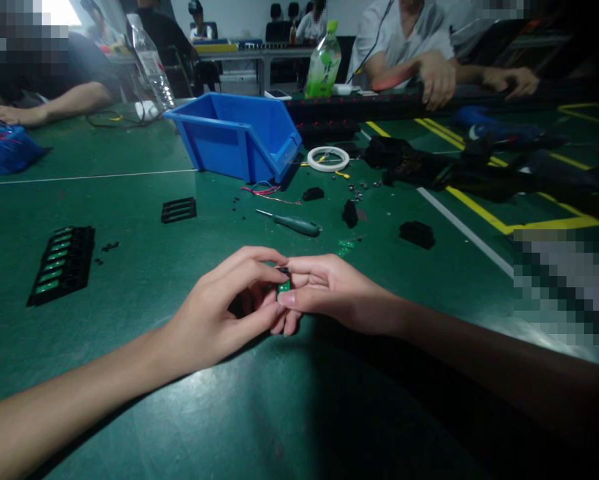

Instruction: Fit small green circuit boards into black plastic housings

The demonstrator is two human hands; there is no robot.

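Observation:
My left hand [229, 303] and my right hand [329, 290] meet over the green table [129, 373], fingertips pinched together. Between them sits a small green circuit board [284, 285] with a black part on top. Both hands grip it; most of it is hidden by my fingers. A green-handled screwdriver [294, 223] lies just beyond my hands.
A blue bin [239, 137] stands behind, with a white tape ring [328, 159] to its right. A black tray of green parts [62, 263] lies left, a black frame [178, 209] beyond it. Small black pieces [416, 234] and screws are scattered right. Other people's arms rest along the far edge.

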